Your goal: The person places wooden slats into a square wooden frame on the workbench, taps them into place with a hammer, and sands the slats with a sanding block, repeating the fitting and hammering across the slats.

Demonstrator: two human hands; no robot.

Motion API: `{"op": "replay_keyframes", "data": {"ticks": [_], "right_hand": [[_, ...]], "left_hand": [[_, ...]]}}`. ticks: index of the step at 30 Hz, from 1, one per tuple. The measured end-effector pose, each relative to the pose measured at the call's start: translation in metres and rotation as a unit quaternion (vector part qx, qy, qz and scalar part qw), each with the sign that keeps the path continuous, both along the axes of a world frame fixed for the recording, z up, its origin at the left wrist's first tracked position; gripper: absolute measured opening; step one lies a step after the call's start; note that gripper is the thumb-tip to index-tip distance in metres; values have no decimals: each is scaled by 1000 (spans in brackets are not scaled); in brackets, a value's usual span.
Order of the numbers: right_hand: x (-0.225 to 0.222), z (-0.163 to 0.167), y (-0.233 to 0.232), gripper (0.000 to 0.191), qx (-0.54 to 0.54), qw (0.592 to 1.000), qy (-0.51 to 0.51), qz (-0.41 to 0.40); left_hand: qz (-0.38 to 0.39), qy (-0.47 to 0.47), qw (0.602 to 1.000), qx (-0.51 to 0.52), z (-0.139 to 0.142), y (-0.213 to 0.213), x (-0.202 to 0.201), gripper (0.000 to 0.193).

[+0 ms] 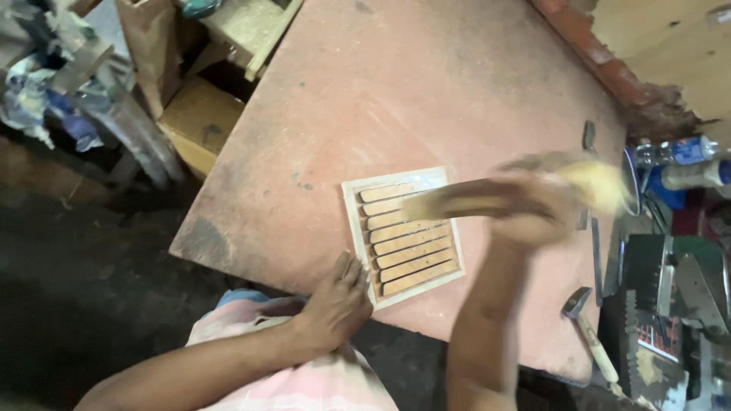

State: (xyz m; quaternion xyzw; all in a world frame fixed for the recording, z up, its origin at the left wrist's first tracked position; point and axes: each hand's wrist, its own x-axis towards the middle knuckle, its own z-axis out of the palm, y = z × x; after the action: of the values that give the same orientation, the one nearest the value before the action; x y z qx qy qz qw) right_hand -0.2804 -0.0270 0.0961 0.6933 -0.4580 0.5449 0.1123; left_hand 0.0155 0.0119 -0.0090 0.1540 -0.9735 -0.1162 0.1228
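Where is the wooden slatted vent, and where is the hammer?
Wooden slatted vent (403, 237), head view, on a middle slat.
Hammer (592, 342), head view, on its wooden handle.

A woodworking shop: worn reddish workbench (396, 99) bearing a small louvred wooden vent panel (403, 236), hammer (588, 329) and handsaw (647, 335) at the bench's edge, timber offcuts (199, 122) beside it, bottles (678, 152) nearby.
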Motion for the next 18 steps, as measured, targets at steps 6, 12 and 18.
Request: {"op": "replay_keyframes", "data": {"ticks": [6, 12, 18], "right_hand": [[-31, 73, -10, 42, -52, 901, -388, 188], [-57, -11, -41, 31, 5, 900, -435, 28], [-72, -4, -16, 30, -31, 888, -456, 60]], "left_hand": [[33, 9, 999, -28, -6, 3, -11, 46], [54, -11, 998, -39, 0, 12, -20, 46], [52, -108, 993, 16, 3, 18, -31, 41]]}}
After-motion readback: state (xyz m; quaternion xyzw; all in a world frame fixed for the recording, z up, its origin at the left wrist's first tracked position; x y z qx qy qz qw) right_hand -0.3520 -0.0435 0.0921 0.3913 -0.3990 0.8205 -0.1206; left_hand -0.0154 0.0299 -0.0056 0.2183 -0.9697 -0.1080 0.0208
